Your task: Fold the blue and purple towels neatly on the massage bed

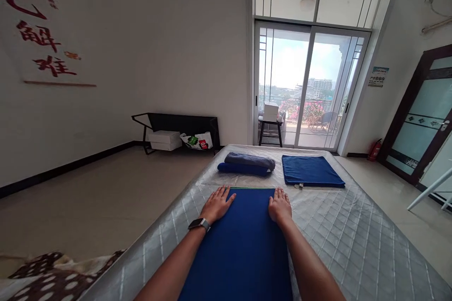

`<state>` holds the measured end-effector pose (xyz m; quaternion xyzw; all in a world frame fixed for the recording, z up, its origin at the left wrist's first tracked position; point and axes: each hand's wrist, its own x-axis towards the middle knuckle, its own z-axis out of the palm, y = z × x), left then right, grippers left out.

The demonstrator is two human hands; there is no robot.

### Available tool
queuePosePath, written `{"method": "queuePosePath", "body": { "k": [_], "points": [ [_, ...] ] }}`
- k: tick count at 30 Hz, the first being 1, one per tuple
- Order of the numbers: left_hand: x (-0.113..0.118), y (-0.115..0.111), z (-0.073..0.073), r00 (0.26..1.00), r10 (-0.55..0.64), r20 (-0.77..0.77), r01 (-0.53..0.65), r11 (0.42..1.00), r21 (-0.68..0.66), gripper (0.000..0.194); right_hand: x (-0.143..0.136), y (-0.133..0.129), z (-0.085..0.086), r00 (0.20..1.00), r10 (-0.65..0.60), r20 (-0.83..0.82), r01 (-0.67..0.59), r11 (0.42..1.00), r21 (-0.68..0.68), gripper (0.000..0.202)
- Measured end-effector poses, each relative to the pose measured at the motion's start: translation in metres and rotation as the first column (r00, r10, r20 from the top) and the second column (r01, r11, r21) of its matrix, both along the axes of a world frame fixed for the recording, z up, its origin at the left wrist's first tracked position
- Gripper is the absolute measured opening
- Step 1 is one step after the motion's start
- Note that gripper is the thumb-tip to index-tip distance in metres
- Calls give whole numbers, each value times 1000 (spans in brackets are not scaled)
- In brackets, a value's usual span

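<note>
A long strip of blue cloth (243, 244) lies flat on the quilted mattress (339, 230), running from its far edge down toward me. My left hand (216, 204) rests on the far left corner of the cloth, fingers stretched out, with a watch on the wrist. On the far right corner lies my right hand (280, 205), flat with its fingers forward. Beyond my hands, a rolled grey cloth (250, 161) sits on a folded blue cloth (243, 169). To the right of these is a flat, folded blue cloth (312, 170) with a small white tag at its near edge.
A black bench (181, 122) with a white box (164, 140) and a printed bag (197, 141) stands by the wall. Spotted brown fabric (52, 277) lies at the lower left. Sliding glass doors (282, 84) are behind the mattress; a fire extinguisher (375, 149) stands right.
</note>
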<state>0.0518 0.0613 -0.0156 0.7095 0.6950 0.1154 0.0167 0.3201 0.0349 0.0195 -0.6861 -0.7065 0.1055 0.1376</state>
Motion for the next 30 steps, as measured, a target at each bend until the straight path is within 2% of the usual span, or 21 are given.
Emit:
{"method": "queuePosePath", "body": {
  "k": [7, 12, 14, 16, 20, 22, 23, 25, 27, 30],
  "points": [
    [2, -4, -4, 1000, -7, 6, 7, 999, 43, 68, 1, 1, -1, 1000, 2, 12, -2, 1000, -21, 62],
    [12, -4, 5, 997, -75, 6, 74, 990, 123, 58, 1, 2, -2, 1000, -3, 9, 3, 1000, -17, 62],
    [31, -2, 10, 995, -104, 3, 102, 981, 163, 59, 1, 3, -3, 1000, -7, 1, 7, 1000, -20, 62],
    [62, -2, 9, 983, -182, -16, 182, 965, 189, 61, 1, 3, -3, 1000, -8, -2, 8, 1000, -21, 62],
    [128, -8, -7, 921, -383, -69, 389, 902, 186, 55, 5, 3, -4, 999, 27, 24, -27, 1000, -16, 61],
    [145, -13, -15, 904, -420, -78, 427, 887, 178, 54, 6, 2, -5, 998, 43, 39, -43, 999, -8, 61],
    [146, -15, -17, 903, -423, -80, 430, 886, 173, 54, 6, 2, -5, 998, 42, 41, -42, 999, -5, 61],
    [133, -20, -18, 910, -405, -83, 413, 897, 158, 55, 5, 3, -5, 999, 23, 34, -23, 1000, -3, 60],
    [105, -27, -16, 929, -359, -86, 368, 919, 141, 58, 3, 4, -5, 1000, 7, 20, -7, 1000, -6, 60],
    [48, -37, -13, 970, -218, -107, 228, 970, 86, 66, 2, 5, -5, 1000, 1, 6, -1, 1000, -8, 61]
  ]
}}
